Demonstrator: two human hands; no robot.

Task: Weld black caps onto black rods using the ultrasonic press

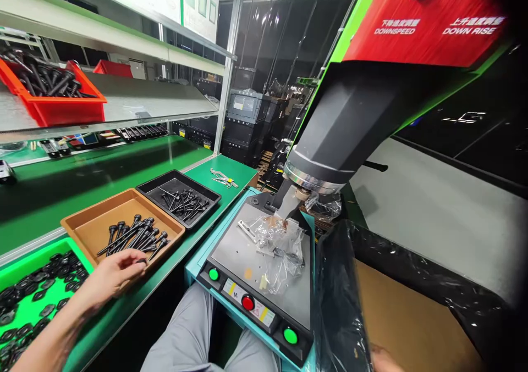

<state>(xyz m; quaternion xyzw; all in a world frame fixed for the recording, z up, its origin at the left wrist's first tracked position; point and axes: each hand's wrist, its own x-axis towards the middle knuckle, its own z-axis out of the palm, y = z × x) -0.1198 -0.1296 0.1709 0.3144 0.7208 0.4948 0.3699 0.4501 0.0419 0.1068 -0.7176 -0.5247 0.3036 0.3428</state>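
Observation:
My left hand [117, 273] is at the front rim of the brown tray [82, 223], thumb and fingers pinched together. A small black part [141, 261] shows at its fingertips, mostly covered. Inside this tray lie several long black screws [140, 234] with thick heads. Left of the hand, a bright green bin [53, 300] holds many flat black ring-like pieces [25, 328]. My right hand [383, 359] barely enters at the bottom edge, beside the black plastic liner [340, 300] of a cardboard box [408, 311]; its fingers are largely out of sight.
Before my knees stands a press [330, 125] whose base [231, 245] has two green buttons and a red one. Clear plastic wrap covers its fixture [274, 234]. A black tray [144, 185] of screws, pliers [223, 177] and a red bin [70, 108] are on the left.

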